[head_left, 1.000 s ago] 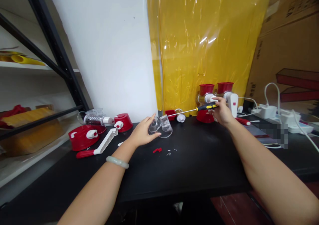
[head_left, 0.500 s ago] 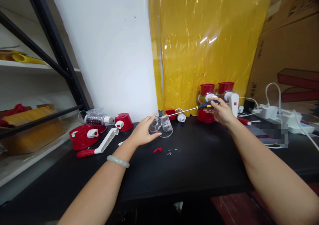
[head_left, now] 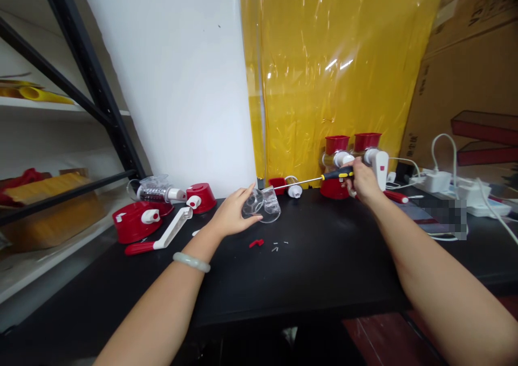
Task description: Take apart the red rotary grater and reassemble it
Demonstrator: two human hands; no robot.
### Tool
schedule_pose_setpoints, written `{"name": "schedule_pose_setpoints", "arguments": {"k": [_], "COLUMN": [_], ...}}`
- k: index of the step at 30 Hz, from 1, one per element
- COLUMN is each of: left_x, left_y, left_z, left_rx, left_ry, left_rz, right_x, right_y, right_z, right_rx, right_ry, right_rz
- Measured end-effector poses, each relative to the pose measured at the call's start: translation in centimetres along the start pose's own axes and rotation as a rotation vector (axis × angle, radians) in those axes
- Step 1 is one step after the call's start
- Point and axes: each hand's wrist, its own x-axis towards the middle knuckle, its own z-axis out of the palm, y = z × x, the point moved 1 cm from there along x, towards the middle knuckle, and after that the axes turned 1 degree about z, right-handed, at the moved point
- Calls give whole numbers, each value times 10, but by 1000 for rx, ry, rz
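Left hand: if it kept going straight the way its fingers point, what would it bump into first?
The left hand already touches the clear cup; beyond it probably the small red tray, though depth is unclear.

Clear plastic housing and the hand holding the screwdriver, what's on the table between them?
In the head view, between the clear housing and the right hand, a small red tray and a white cap sit under the screwdriver shaft.

a clear plastic housing (head_left: 262, 206) lies tipped on the black table; a yellow-black screwdriver (head_left: 319, 177) is raised, near level.
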Motion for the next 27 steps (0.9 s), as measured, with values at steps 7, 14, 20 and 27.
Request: {"name": "schedule_pose_setpoints", "arguments": {"k": [7,14,20,27], "left_x": [0,1,0,0], "left_y": [1,1,1,1], "left_z": [-2,-2,-3,-4], "left_rx": [11,11,24,22], "left_ry": [-9,-8,-14,-12], "left_rz": [1,4,-8,-10], "right_x": [-1,0,1,-1], "right_y": [0,0,1,-4], "right_z": [3,1,0,1], "right_rx": [154,159,42,205], "right_ry": [-50,-57,-77,-117], "right_rz": [13,40,6,24]}}
